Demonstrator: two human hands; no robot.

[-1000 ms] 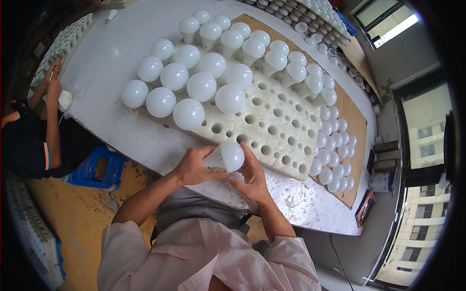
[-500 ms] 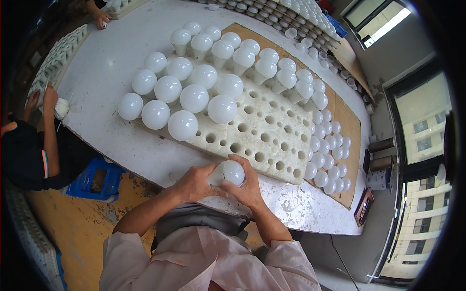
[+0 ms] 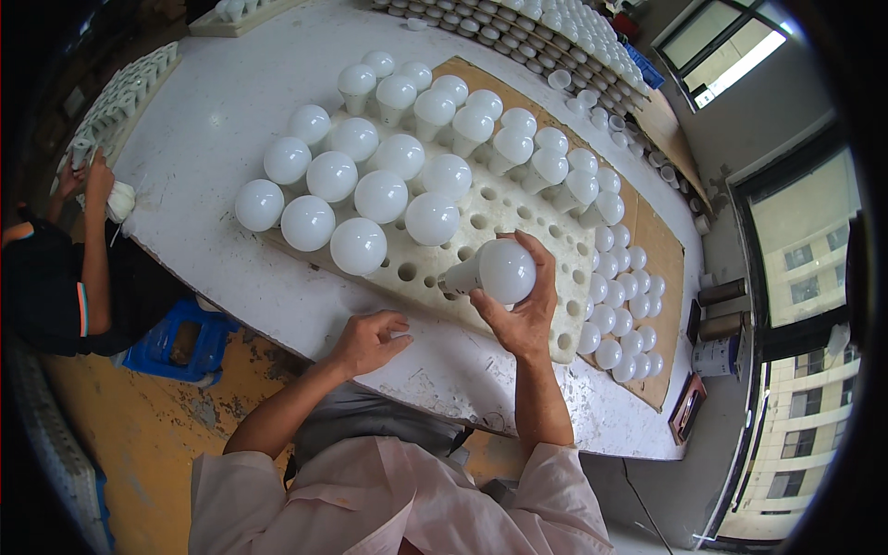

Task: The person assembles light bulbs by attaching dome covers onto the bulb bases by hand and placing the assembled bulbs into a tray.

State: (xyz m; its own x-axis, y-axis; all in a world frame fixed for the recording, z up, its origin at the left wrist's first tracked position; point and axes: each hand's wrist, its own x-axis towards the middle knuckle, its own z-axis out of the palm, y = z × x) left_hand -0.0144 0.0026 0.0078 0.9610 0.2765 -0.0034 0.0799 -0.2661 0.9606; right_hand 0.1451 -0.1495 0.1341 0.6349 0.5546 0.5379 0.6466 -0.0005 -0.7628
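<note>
My right hand [image 3: 529, 319] grips a white light bulb [image 3: 507, 271] by its round dome, thumb on one side and fingers on the other. The bulb is tilted, its base pointing left, over the front part of a white foam tray [image 3: 566, 324] with rows of holes. More white bulbs [image 3: 359, 246] stand dome-up in the tray's left and far parts. My left hand [image 3: 368, 344] is at the table's near edge, in front of the tray, empty with its fingers apart and slightly bent.
Small white domes [image 3: 608, 353] lie on a cardboard sheet [image 3: 668, 305] at the right. Stacked trays of bulbs [image 3: 518, 42] stand at the back. On the left, a co-worker's hands [image 3: 96, 180] are beside another filled tray [image 3: 129, 91]. A blue stool [image 3: 185, 342] stands below.
Both hands were together around the bulb near the table edge. My left hand has let go; my right hand has carried the bulb forward and right, over the tray.
</note>
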